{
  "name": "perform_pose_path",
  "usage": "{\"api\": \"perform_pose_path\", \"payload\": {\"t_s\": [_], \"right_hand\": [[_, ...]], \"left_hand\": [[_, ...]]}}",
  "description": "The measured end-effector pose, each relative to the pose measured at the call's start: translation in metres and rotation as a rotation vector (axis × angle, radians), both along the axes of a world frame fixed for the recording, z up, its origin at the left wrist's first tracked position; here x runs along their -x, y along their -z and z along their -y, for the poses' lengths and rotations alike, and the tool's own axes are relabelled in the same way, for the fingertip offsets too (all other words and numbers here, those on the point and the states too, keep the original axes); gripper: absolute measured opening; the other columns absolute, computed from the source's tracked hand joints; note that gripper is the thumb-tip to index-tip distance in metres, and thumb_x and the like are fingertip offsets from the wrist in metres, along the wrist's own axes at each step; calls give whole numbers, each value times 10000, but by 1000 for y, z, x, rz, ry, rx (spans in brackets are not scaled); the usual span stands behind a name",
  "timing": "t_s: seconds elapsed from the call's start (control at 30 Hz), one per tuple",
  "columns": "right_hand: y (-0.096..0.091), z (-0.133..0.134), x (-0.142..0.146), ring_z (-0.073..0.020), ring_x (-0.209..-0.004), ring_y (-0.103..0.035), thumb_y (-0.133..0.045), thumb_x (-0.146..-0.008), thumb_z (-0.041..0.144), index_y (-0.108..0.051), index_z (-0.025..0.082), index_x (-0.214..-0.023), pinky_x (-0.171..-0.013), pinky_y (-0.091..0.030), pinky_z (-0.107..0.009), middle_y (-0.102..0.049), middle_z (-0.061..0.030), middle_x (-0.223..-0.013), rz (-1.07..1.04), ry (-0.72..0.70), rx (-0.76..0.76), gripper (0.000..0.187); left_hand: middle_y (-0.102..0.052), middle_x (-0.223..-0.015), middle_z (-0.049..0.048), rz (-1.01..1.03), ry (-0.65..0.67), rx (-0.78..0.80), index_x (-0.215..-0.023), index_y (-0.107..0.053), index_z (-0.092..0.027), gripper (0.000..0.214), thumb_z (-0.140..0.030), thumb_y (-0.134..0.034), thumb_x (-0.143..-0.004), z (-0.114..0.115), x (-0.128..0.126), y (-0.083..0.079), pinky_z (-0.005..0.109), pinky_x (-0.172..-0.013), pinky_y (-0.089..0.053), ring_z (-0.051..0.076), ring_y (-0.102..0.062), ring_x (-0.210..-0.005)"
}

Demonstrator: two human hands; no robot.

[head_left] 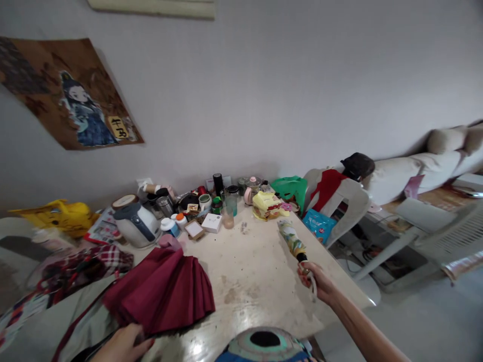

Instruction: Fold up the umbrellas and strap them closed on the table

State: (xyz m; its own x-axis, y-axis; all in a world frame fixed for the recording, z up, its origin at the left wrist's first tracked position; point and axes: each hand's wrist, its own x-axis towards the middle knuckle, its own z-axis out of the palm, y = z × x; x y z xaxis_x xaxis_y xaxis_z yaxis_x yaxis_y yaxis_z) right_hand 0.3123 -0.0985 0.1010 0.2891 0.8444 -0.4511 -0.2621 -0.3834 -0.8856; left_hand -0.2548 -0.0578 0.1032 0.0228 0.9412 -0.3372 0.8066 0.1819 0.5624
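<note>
My right hand (316, 282) is closed around the handle end of a folded floral umbrella (292, 239). A pale strap hangs from that fist, and the umbrella points away from me over the table's right part. A dark red umbrella (166, 291), loosely furled with its pleats fanned out, lies at the table's left side. My left hand (123, 344) is at its near lower edge, thumb apart from the fingers and nothing visible between them; the fingertips are partly hidden and a little blurred. A grey bag (71, 317) lies left of the red umbrella.
A white kettle (138, 223), several bottles and cups, a small white box (212, 222) and a yellow wipes pack (267, 205) crowd the table's back. A green bag (292, 188) stands at the far right corner. A white chair (349, 211) is beside the table.
</note>
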Motion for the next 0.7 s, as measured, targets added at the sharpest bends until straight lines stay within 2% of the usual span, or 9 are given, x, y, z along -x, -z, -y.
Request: {"api": "perform_pose_path", "payload": {"t_s": [0.03,0.17,0.2,0.27,0.33,0.43,0.5,0.57,0.7], "right_hand": [[-10,4,6,-69,-498,-475,-658,-656,368,-515,158,-834,-474,-410,-174,-539,-3,-669,-38,-24,-52,310],[-52,15,39,-90,-566,-504,-695,-634,320,-559,143,-935,-471,-410,-173,-555,-2,-718,-82,-198,-332,375],[-62,17,48,-95,-580,-504,-688,-638,307,-564,142,-943,-477,-418,-178,-557,-3,-728,-37,-233,-380,369],[-78,18,64,-100,-588,-496,-677,-649,310,-568,142,-972,-487,-431,-189,-555,0,-734,43,-297,-434,380],[-90,21,77,-100,-587,-491,-683,-660,346,-566,144,-1019,-490,-444,-201,-567,-8,-770,84,-347,-432,428],[-99,28,88,-108,-606,-517,-721,-639,368,-575,162,-1045,-470,-449,-207,-608,-54,-913,125,-337,-404,477],[-100,34,88,-98,-579,-510,-737,-619,346,-588,158,-974,-445,-424,-189,-610,-53,-870,55,-360,-396,428],[-97,39,84,-66,-509,-459,-740,-611,330,-584,146,-940,-413,-365,-154,-567,-14,-731,-154,-391,-384,408],[-83,48,77,-15,-413,-309,-717,-646,424,-589,135,-962,-333,-217,-117,-469,35,-639,-678,-425,-340,447]], "left_hand": [[-693,-650,67,50,115,-20,-576,-662,-224,229,-438,-739,-608,-2,-22,-16,318,-677,-445,285,-651,-700],[-722,-823,75,327,243,-90,-941,-758,-205,296,-375,-722,-701,-11,-137,-71,279,-740,-458,235,-646,-787],[-719,-910,93,450,251,-96,-988,-746,-191,323,-370,-709,-722,-13,-166,-79,278,-776,-467,234,-647,-853],[-677,-906,107,725,236,-42,-1058,-686,-149,435,-437,-700,-732,-15,-217,-90,285,-680,-488,206,-629,-759],[-626,-899,78,909,218,-80,-1148,-598,-141,589,-520,-711,-712,-18,-252,-99,267,-579,-472,155,-588,-642],[-579,-725,26,909,227,-220,-888,-598,-143,499,-630,-619,-779,-23,-277,-108,223,-490,-393,107,-501,-533],[-521,-578,3,859,222,-333,-660,-551,-155,532,-646,-508,-861,-28,-279,-106,212,-489,-347,91,-451,-504],[-488,-505,-8,897,172,-354,-573,-537,-153,574,-647,-514,-864,-35,-276,-91,202,-482,-312,80,-420,-487],[-472,-435,-37,1145,-72,-182,-574,-569,-139,532,-628,-762,-654,-63,-265,-47,182,-390,-201,51,-333,-385]]}}
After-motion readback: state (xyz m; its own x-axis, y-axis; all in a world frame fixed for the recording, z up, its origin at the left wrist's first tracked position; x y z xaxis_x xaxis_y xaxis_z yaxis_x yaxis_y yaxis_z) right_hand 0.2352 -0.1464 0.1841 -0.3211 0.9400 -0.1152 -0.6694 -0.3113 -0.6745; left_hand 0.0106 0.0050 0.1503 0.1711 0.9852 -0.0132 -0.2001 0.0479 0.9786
